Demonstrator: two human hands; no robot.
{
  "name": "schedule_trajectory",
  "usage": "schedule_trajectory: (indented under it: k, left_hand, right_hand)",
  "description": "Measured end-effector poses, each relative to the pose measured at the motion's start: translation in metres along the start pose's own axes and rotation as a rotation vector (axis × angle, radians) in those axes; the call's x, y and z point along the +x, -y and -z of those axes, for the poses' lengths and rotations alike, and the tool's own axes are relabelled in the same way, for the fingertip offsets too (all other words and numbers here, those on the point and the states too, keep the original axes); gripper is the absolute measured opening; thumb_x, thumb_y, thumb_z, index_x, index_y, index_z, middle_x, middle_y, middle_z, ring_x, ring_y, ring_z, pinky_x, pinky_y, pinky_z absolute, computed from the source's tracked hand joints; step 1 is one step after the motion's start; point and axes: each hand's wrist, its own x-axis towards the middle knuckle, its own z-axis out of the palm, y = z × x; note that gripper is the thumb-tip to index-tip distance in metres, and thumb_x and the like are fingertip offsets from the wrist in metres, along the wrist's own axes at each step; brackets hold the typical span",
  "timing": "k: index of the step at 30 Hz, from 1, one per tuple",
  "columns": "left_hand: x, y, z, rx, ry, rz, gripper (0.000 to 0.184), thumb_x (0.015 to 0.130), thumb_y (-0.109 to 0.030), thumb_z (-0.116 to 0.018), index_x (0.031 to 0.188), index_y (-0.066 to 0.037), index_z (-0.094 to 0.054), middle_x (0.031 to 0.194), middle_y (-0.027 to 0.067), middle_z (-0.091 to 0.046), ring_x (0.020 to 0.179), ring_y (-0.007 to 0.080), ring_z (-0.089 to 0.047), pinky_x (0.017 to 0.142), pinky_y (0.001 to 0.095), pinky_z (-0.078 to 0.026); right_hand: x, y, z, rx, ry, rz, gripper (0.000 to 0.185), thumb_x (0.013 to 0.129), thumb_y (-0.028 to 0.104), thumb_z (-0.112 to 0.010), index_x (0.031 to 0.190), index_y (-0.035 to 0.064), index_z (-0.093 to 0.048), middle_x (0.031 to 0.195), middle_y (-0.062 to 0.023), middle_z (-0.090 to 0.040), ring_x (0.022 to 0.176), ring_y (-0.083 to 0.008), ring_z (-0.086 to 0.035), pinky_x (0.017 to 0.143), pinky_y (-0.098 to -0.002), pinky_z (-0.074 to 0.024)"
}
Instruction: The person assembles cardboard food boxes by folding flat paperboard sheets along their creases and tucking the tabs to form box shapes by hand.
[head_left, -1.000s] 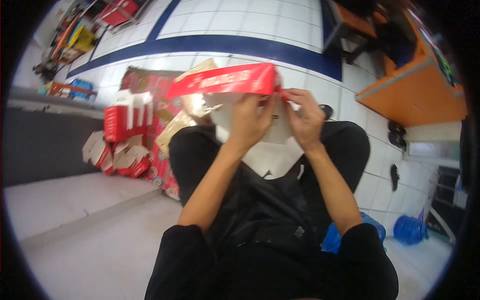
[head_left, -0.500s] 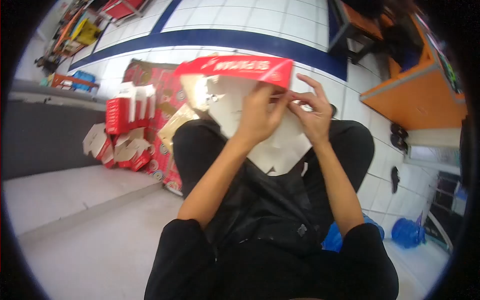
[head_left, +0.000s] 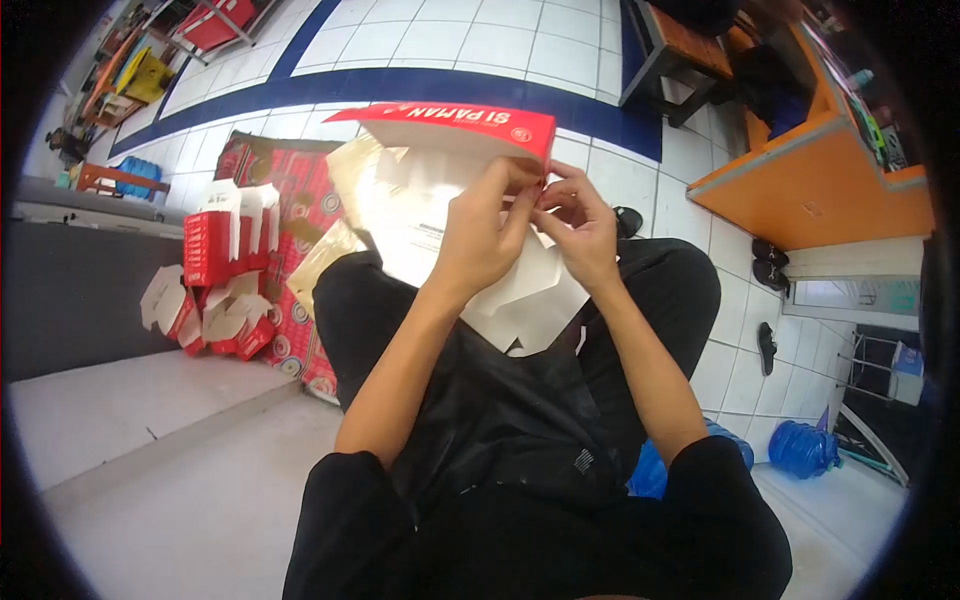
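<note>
A partly folded red and white cardboard box [head_left: 455,138] rests over my lap, its red printed wall standing up at the far side and its white inner face towards me. My left hand [head_left: 488,225] is closed on the box near its right corner, thumb pointing at the fold. Close beside it, my right hand [head_left: 580,225] pinches the same corner from the right, fingers bent. The fingertips of both hands nearly meet there, and they partly hide the corner's tabs. A white flap hangs below my hands, above my dark trousers.
To the left, folded red boxes [head_left: 208,248] stand stacked above loose, partly opened ones [head_left: 240,325], by a red patterned mat [head_left: 310,185]. Blue water jugs [head_left: 800,450] lie at lower right. An orange desk [head_left: 810,205] and black sandals [head_left: 767,348] are on the right.
The view has shifted, so the surroundings sit a little further left. Both hands stay at the box's right corner, and the box's right wall appears folded further up.
</note>
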Motion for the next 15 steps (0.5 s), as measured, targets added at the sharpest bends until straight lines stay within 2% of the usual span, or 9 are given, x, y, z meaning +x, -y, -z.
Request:
schedule_trajectory:
  k: [3,4,6,9,11,12,13,14,15]
  left_hand:
    - [-0.002,-0.001,0.002,0.004,0.013,0.036,0.018,0.102,-0.001,-0.067,0.12,0.002,-0.066,0.118,0.0185,-0.076,0.102,0.0318,-0.081,0.087,0.0421,-0.065]
    - [-0.002,-0.003,0.004,-0.014,0.023,0.043,0.019,0.101,-0.001,-0.067,0.12,0.002,-0.066,0.118,0.0185,-0.076,0.103,0.0325,-0.08,0.087,0.0425,-0.065]
    - [-0.003,-0.001,0.006,-0.017,0.002,0.008,0.023,0.099,-0.002,-0.067,0.122,0.002,-0.066,0.117,0.0184,-0.075,0.103,0.0328,-0.08,0.087,0.0433,-0.065]
    - [-0.002,0.0,0.015,0.013,0.022,-0.017,0.029,0.096,-0.003,-0.07,0.125,0.001,-0.066,0.116,0.0193,-0.074,0.101,0.0329,-0.079,0.088,0.043,-0.065]
    - [-0.004,-0.004,0.009,-0.018,0.047,0.023,0.035,0.094,-0.008,-0.077,0.126,0.002,-0.067,0.114,0.0199,-0.074,0.101,0.0322,-0.079,0.088,0.042,-0.064]
    - [-0.006,-0.002,0.007,0.029,0.078,0.048,0.042,0.092,-0.013,-0.083,0.128,0.004,-0.067,0.112,0.0195,-0.075,0.102,0.0301,-0.08,0.087,0.0406,-0.065]
    - [-0.006,-0.001,0.008,-0.024,0.101,0.051,0.045,0.093,-0.013,-0.085,0.13,0.005,-0.066,0.111,0.0185,-0.076,0.102,0.0277,-0.08,0.084,0.0393,-0.066]
    - [-0.005,0.001,0.006,-0.012,0.093,-0.008,0.042,0.094,-0.01,-0.084,0.13,0.004,-0.067,0.113,0.0184,-0.077,0.1,0.0266,-0.081,0.082,0.0382,-0.066]
    - [-0.002,-0.004,0.002,-0.033,0.047,-0.018,0.04,0.094,-0.011,-0.082,0.127,0.003,-0.065,0.108,0.018,-0.078,0.095,0.0306,-0.082,0.083,0.0396,-0.067]
  right_hand:
    - [-0.002,-0.001,0.002,-0.035,-0.01,-0.004,0.053,0.093,0.004,-0.084,0.144,0.0058,-0.067,0.12,-0.0053,-0.075,0.102,-0.0111,-0.072,0.081,-0.0273,-0.0585]
    - [-0.003,-0.003,0.003,-0.047,-0.059,0.013,0.047,0.091,0.001,-0.086,0.134,0.0043,-0.07,0.13,-0.0076,-0.073,0.104,-0.0117,-0.072,0.081,-0.0271,-0.0592]
    - [0.003,-0.005,-0.001,0.112,-0.109,-0.005,0.04,0.088,-0.001,-0.088,0.124,0.0023,-0.071,0.139,-0.0095,-0.07,0.102,-0.0126,-0.073,0.081,-0.0266,-0.0603]
    - [0.01,-0.02,0.001,0.023,-0.059,0.019,0.046,0.084,-0.006,-0.087,0.126,0.0022,-0.068,0.139,-0.0099,-0.069,0.101,-0.0134,-0.074,0.081,-0.0261,-0.061]
    - [0.006,-0.018,0.01,0.052,-0.056,-0.013,0.058,0.084,-0.009,-0.083,0.136,0.0034,-0.064,0.142,-0.01,-0.068,0.099,-0.0132,-0.074,0.08,-0.0259,-0.0609]
    - [0.005,0.005,0.005,-0.006,-0.035,0.014,0.07,0.083,-0.01,-0.08,0.148,0.0053,-0.059,0.143,-0.0094,-0.066,0.099,-0.0132,-0.074,0.08,-0.0258,-0.0608]
    - [0.004,0.003,0.007,-0.018,-0.04,0.021,0.075,0.084,-0.007,-0.082,0.153,0.0055,-0.057,0.144,-0.0091,-0.065,0.099,-0.0133,-0.074,0.079,-0.0262,-0.0611]
    - [0.001,0.009,0.006,-0.04,-0.052,0.011,0.074,0.085,-0.005,-0.083,0.153,0.0048,-0.057,0.144,-0.0086,-0.065,0.099,-0.0131,-0.074,0.079,-0.0262,-0.0612]
    - [0.0,0.003,0.011,0.042,-0.007,-0.068,0.069,0.087,-0.003,-0.084,0.151,0.0043,-0.059,0.143,-0.0083,-0.065,0.098,-0.0127,-0.074,0.079,-0.0264,-0.0614]
